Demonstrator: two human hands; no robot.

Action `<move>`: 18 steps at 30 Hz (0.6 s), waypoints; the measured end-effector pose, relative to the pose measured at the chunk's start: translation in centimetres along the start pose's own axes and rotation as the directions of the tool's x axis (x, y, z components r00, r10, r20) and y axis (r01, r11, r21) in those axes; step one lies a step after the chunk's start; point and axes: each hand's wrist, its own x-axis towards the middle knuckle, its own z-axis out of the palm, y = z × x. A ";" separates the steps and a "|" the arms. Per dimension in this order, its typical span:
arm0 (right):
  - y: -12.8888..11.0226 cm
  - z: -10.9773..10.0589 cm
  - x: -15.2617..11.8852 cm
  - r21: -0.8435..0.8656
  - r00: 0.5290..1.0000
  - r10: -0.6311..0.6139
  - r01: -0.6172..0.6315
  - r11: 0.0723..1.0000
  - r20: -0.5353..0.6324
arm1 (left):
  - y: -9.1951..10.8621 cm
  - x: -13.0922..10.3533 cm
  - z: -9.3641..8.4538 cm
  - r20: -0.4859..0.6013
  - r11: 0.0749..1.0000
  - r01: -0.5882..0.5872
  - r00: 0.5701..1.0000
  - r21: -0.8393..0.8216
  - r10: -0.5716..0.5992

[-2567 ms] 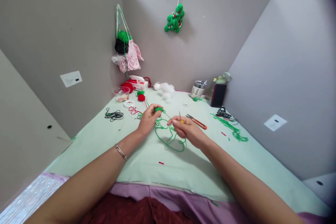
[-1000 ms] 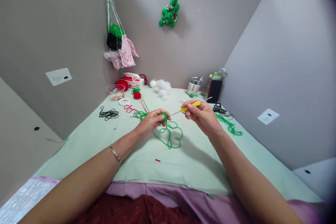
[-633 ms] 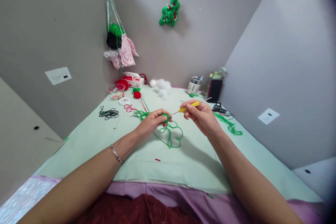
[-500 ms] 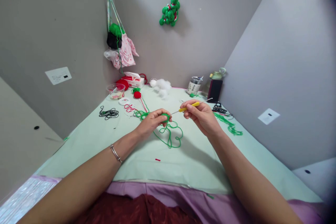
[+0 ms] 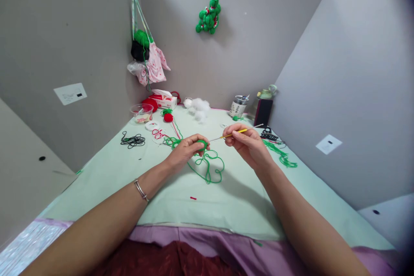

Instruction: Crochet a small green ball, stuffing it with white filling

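My left hand [image 5: 186,151] is closed around a small green crochet piece [image 5: 202,144], which shows between the thumb and fingers. In my right hand [image 5: 246,143] is a crochet hook [image 5: 237,132] with a yellow handle, pinched between thumb and fingers. The hook's thin metal end points left and reaches the green piece; whether it sits inside a stitch is too small to tell. Loose green yarn [image 5: 209,177] trails from the left hand in loops over the pale green tabletop [image 5: 174,207].
A black yarn tangle [image 5: 132,139] and a clear plastic bowl [image 5: 141,113] lie on the left. White stuffing [image 5: 199,108] sits at the back. A tin [image 5: 238,107], a dark phone-like slab [image 5: 263,112] and green yarn strands [image 5: 283,155] are on the right. Green crocheted figures [image 5: 209,16] hang above.
The hook has rolled slightly in my right hand and its handle lies at a flatter angle. My left hand keeps its hold on the green piece. The whole view has shifted very slightly.
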 end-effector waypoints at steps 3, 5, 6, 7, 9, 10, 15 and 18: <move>0.0 0.0 0.0 -0.001 1.000 0.000 0.000 1.000 0.010 | 0.0 0.0 0.0 -0.007 1.000 -0.005 1.000 0.003 0.005; 0.0 0.0 0.1 -0.005 1.000 0.001 0.000 1.000 0.011 | 0.0 0.0 0.0 -0.010 1.000 -0.007 1.000 0.005 0.007; 0.0 0.0 0.1 -0.008 1.000 0.000 0.000 1.000 0.010 | 0.1 0.0 0.1 -0.011 1.000 -0.008 1.000 0.005 0.008; 0.0 0.1 0.1 -0.010 1.000 -0.001 0.001 1.000 0.008 | 0.1 0.0 0.1 -0.012 1.000 -0.007 1.000 0.005 0.007; 0.0 0.1 0.1 -0.014 1.000 -0.005 0.005 1.000 0.005 | 0.2 -0.1 0.1 -0.014 1.000 -0.006 1.000 0.007 0.006; 0.0 0.1 0.1 -0.015 1.000 -0.007 0.007 1.000 0.003 | 0.2 -0.1 0.2 -0.015 1.000 -0.004 1.000 0.008 0.004; -0.1 0.2 0.0 -0.026 1.000 -0.015 0.015 1.000 0.002 | 0.3 0.0 0.2 -0.022 1.000 0.002 1.000 0.010 -0.002; -0.3 0.3 -0.1 -0.040 1.000 -0.027 0.026 0.999 -0.005 | 0.3 0.0 0.2 -0.030 1.000 0.003 1.000 0.002 -0.003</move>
